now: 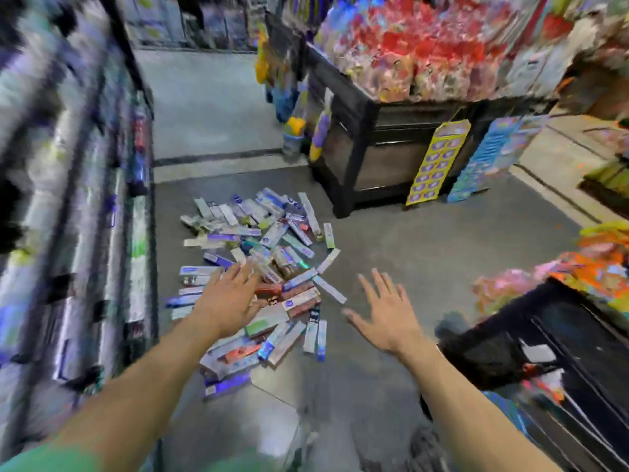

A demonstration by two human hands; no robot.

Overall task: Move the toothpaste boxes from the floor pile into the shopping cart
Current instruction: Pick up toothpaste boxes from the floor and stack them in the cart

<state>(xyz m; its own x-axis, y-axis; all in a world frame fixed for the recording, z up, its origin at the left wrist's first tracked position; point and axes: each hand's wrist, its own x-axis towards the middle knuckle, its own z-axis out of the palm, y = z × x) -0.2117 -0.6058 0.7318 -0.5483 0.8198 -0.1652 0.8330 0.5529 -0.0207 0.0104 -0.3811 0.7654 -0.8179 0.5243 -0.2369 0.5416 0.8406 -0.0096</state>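
Below, a loose pile of toothpaste boxes (258, 277) lies scattered on the grey floor (425, 253), beside a long shelf (68, 216) of goods on the left. Both arms reach forward over it. The left hand (228, 301) is spread, fingers straight, its grip wide open and holding nothing; it sits over the pile's left side, covering several boxes (whether it touches them cannot be told from this view). The right hand (388, 315) is likewise splayed flat with an empty grip, over bare floor just to the right of the pile's edge. A black shopping cart (551, 362) stands at the lower right, near the right forearm and well apart from the boxes. A dark display stand (367, 137) heaped with colourful packets stands beyond the pile.
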